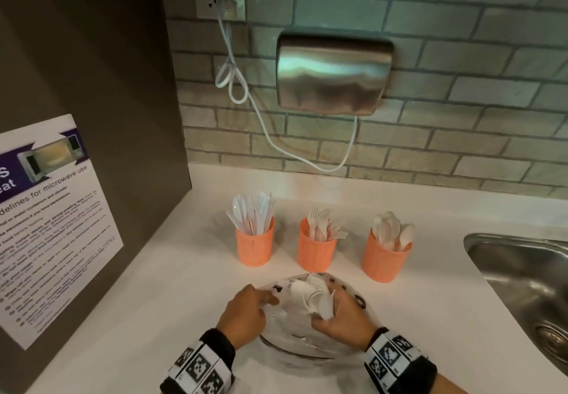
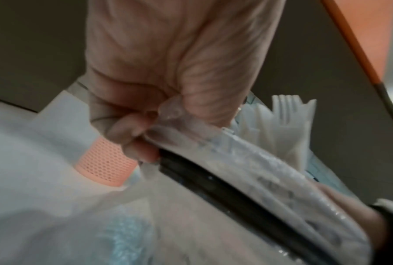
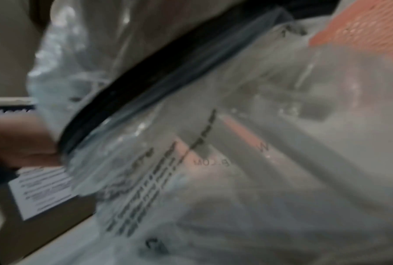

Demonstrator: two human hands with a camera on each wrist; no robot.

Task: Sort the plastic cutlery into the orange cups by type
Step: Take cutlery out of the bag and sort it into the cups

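Observation:
Three orange mesh cups stand in a row on the white counter: the left cup (image 1: 254, 249) holds knives (image 1: 253, 212), the middle cup (image 1: 316, 254) forks (image 1: 324, 224), the right cup (image 1: 384, 261) spoons (image 1: 392, 231). In front of them lies a clear plastic bag (image 1: 295, 338) with a black zip strip. My left hand (image 1: 267, 298) pinches the bag's edge (image 2: 168, 114) between thumb and fingers. At the bag's mouth my right hand (image 1: 329, 310) grips a bunch of white spoons (image 1: 313, 297). The right wrist view is blurred and shows mostly the bag (image 3: 190, 125).
A steel sink (image 1: 522, 280) is set into the counter at the right. A metal hand dryer (image 1: 335, 74) hangs on the tiled wall, its white cord (image 1: 276, 141) drooping toward the counter. At the left, a dark panel carries a microwave notice (image 1: 52, 218).

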